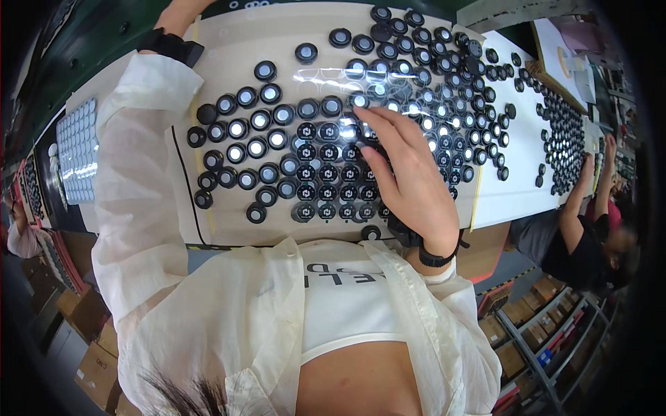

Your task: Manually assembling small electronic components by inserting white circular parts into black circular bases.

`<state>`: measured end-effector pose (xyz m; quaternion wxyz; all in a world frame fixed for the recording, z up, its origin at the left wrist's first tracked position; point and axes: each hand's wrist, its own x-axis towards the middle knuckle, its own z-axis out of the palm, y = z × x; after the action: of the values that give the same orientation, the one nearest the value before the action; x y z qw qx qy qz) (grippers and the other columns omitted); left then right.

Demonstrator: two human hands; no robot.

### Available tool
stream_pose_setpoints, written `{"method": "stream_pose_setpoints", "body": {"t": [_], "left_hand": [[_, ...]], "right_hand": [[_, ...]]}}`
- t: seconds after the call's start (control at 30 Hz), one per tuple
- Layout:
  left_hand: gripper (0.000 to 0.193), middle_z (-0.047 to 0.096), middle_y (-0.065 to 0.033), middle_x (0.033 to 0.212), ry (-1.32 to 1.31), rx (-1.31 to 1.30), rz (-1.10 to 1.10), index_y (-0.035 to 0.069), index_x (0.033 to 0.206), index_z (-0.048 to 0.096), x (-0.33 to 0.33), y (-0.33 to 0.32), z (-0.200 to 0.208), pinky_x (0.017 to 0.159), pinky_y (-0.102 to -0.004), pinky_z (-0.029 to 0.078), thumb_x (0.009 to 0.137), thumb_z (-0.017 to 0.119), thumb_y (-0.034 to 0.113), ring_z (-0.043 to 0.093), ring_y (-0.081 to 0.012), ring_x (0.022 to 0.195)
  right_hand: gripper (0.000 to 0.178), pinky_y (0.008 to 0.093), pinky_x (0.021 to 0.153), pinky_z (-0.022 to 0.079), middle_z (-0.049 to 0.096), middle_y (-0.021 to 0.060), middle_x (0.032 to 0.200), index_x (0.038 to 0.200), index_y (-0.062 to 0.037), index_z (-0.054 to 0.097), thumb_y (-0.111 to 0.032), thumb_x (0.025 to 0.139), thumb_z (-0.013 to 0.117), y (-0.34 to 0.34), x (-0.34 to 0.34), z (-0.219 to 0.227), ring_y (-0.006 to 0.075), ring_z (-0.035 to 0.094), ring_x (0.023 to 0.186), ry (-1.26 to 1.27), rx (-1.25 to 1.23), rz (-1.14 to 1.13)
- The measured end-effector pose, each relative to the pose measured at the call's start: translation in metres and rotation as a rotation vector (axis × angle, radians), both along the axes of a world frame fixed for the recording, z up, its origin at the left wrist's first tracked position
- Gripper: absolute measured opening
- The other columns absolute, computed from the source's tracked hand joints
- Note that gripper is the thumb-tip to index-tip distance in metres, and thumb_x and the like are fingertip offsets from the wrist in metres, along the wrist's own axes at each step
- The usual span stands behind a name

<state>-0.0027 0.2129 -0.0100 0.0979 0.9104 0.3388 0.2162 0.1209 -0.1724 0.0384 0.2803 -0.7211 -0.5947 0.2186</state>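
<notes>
My right hand reaches in from the lower right over a tight grid of round black pieces with white printed marks. Its index finger and thumb are apart, their tips beside a shiny round piece at the grid's upper edge. A clear glossy sheet with faint circles lies over the pieces just beyond the fingers. My left arm stretches to the far left; only the base of my left hand shows past a black wristband, and its fingers are cut off by the frame.
Loose black round pieces with silvery centres lie left of the grid and pile up at the far right. A white tray of round cells stands at the left. A co-worker sits at the right beside more pieces. Cardboard boxes stand below left.
</notes>
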Motion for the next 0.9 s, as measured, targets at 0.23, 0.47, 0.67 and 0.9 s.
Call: {"method": "stream_pose_setpoints", "body": {"t": [0.23,0.47,0.67,0.9], "left_hand": [[0.026,0.070,-0.0188,0.091,0.053,0.135,0.000,-0.001,0.096,0.072,-0.003,0.001,-0.006,0.086,-0.0440,0.049,0.076,0.075,0.015,0.063,-0.0352,0.093],[0.021,0.068,-0.0112,0.091,0.118,-0.066,-0.324,0.004,0.109,0.068,-0.035,-0.055,0.030,0.072,-0.0290,0.052,0.089,0.068,0.012,0.066,-0.0156,0.081],[0.038,0.068,-0.0113,0.091,0.362,-0.513,-0.269,0.010,0.118,0.059,-0.063,-0.205,0.060,0.067,-0.0429,0.051,0.085,0.071,0.025,0.066,-0.0316,0.081],[0.073,0.044,-0.0126,0.147,0.180,-0.264,-0.524,0.010,0.142,0.046,-0.064,-0.232,0.026,0.112,-0.0478,0.033,0.079,0.075,0.032,0.043,-0.0318,0.134]], "right_hand": [[0.045,0.0451,0.098,0.041,0.051,0.0201,0.130,0.136,-0.0048,0.051,-0.006,0.091,0.059,-0.007,-0.003,0.008,0.0384,0.051,0.116,-0.023,-0.044,0.032],[0.052,0.0454,0.105,0.037,0.048,0.0197,0.137,0.137,-0.0040,0.050,-0.006,0.087,0.064,-0.027,0.010,0.006,0.0404,0.045,0.129,0.001,-0.115,0.023],[0.074,0.0526,0.114,0.027,0.037,0.0173,0.151,0.147,-0.0071,0.039,-0.021,0.083,0.073,-0.028,0.003,0.003,0.0398,0.032,0.141,-0.056,-0.142,0.088],[0.081,0.0570,0.115,0.021,0.036,0.0133,0.153,0.149,-0.0082,0.036,-0.031,0.081,0.074,-0.028,0.002,-0.029,0.0360,0.028,0.144,-0.212,-0.101,0.011]]}}
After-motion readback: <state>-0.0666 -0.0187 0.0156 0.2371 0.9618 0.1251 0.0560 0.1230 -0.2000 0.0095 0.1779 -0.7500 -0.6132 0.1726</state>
